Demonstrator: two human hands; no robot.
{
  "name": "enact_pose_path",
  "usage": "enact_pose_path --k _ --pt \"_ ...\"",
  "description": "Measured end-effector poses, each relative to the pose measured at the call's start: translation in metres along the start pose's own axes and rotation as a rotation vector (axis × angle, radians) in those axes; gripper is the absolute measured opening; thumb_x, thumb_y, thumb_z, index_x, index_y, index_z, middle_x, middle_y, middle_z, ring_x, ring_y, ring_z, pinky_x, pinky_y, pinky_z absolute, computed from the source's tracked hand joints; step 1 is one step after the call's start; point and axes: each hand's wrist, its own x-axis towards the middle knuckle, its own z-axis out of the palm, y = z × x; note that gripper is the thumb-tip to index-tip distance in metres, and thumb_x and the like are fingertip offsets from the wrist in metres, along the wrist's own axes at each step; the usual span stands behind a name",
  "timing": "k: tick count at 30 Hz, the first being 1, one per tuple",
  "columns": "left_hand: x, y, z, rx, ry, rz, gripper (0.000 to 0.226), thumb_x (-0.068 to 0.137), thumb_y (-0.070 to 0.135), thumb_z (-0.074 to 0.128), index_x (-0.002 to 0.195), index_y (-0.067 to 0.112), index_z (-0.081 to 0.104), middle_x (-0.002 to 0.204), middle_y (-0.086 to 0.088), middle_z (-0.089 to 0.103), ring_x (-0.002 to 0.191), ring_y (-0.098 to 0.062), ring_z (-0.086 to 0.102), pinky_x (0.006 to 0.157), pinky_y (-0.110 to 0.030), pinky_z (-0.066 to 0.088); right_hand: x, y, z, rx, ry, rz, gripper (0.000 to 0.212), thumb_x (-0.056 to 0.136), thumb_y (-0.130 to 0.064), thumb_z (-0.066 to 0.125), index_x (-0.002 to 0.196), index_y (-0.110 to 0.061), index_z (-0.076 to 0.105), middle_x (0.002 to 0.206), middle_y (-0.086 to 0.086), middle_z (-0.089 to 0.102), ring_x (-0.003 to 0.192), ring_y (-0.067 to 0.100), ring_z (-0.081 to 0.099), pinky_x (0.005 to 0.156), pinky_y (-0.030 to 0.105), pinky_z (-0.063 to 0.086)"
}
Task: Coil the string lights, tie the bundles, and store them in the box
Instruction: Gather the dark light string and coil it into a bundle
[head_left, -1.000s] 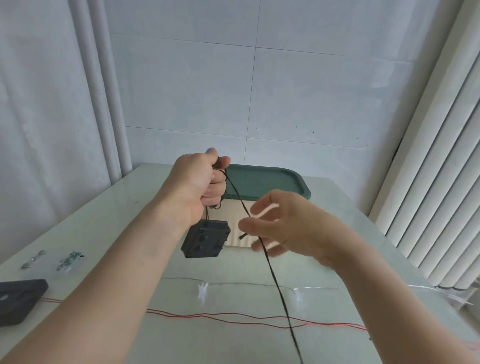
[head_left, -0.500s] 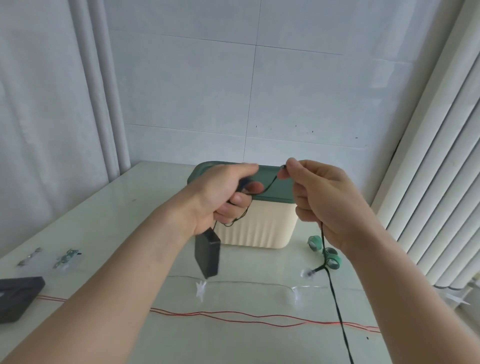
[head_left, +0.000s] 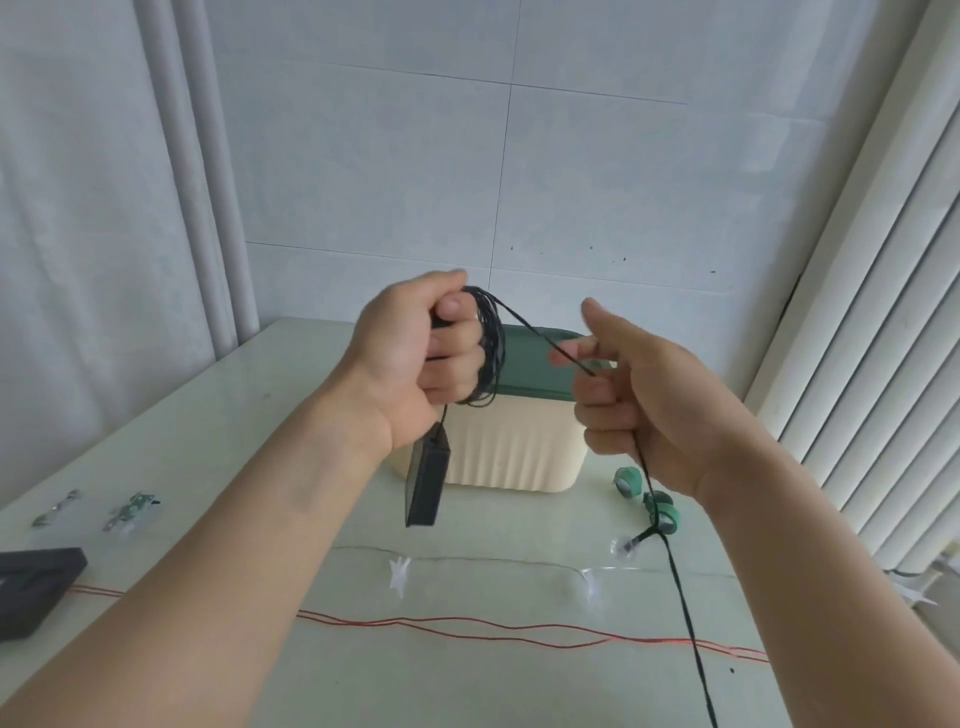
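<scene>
The dark string light wire is thin and nearly black, wound in several loops around the curled fingers of the left hand, which clench the coil against the palm. From the top of those loops one strand runs taut across to the right hand, where thumb and forefinger pinch it while the lower fingers curl round it; below that fist the wire drops to the table and trails off the near edge. A flat black battery box hangs on a short lead just beneath the left fingers, dangling in front of the cream ribbed storage box with its green lid. Both hands partly hide that lid. Under the right fingers lie two green tape rolls, and the wire crosses the nearer one. Farther down, a clear strand with pale star bulbs and a red strand cross the tabletop, one of each. Well off beyond the left forearm sit a second black battery box and two small bundles I cannot make out.
</scene>
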Motion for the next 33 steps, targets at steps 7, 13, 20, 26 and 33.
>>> enact_pose_path --k 7,13,20,26,33 --pt "0.005 -0.001 -0.006 -0.245 0.113 0.083 0.040 0.100 0.025 0.035 0.060 0.023 0.035 0.045 0.008 0.018 0.033 -0.011 0.013 0.036 -0.026 0.009 0.004 0.021 0.013 -0.165 -0.312 0.088 0.032 0.095 -0.037 0.062 0.100 -0.006 0.065 0.062 -0.002 0.043 0.046 0.013 0.035 0.043 0.024 0.038" --pt "0.007 0.001 -0.014 -0.352 0.330 0.128 0.034 0.090 0.007 0.033 0.059 0.021 0.038 0.044 0.007 0.020 0.035 -0.012 0.013 0.034 -0.024 0.010 0.009 0.028 0.006 -0.370 -0.349 0.134 0.021 0.093 -0.028 0.067 0.095 -0.007 0.064 0.067 0.001 0.054 0.051 0.012 0.048 0.057 0.026 0.051" --pt "0.009 0.005 -0.022 -0.288 0.335 0.101 0.034 0.090 0.007 0.031 0.061 0.021 0.038 0.045 0.008 0.020 0.034 -0.011 0.014 0.034 -0.024 0.011 0.012 0.029 0.007 -0.166 -0.159 0.112 0.015 0.101 -0.018 0.058 0.090 -0.008 0.059 0.060 0.003 0.053 0.053 0.020 0.058 0.056 0.034 0.057" --pt "0.006 0.005 -0.015 -0.225 0.093 0.056 0.036 0.097 0.018 0.032 0.062 0.022 0.038 0.046 0.008 0.021 0.034 -0.010 0.016 0.037 -0.025 0.011 0.011 0.029 0.010 -0.439 0.041 0.001 0.020 0.095 -0.026 0.065 0.085 -0.009 0.069 0.056 -0.002 0.036 0.041 0.012 0.025 0.037 0.019 0.025" --pt "-0.006 -0.005 0.015 0.095 -0.034 0.067 0.039 0.105 0.029 0.035 0.068 0.017 0.041 0.051 0.001 0.034 0.041 -0.018 0.042 0.043 -0.023 0.031 -0.011 0.012 0.025 -0.752 -0.039 -0.132 0.020 0.091 -0.036 0.067 0.082 -0.022 0.079 0.058 0.000 0.042 0.039 0.013 0.027 0.040 0.019 0.026"
